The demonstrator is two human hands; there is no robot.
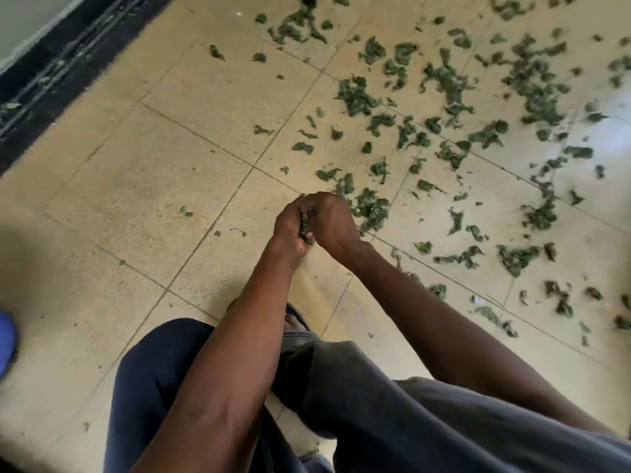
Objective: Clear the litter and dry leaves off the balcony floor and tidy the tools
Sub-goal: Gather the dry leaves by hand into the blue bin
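Green dry leaves (444,80) lie scattered over the beige tiled balcony floor (164,186), thickest at the upper right. My left hand (290,228) and my right hand (333,220) are pressed together low over the floor at the centre. Between the palms sits a small bunch of leaves (305,228), cupped by the left hand and pressed by the right. A heap of leaves (370,208) lies just right of my right hand. No tools are in view.
A dark sliding-door track (58,76) with a few leaf bits runs along the upper left. A blue object (6,339) shows at the left edge. My knees in dark trousers (375,404) fill the bottom, with a foot (293,319) on the tiles.
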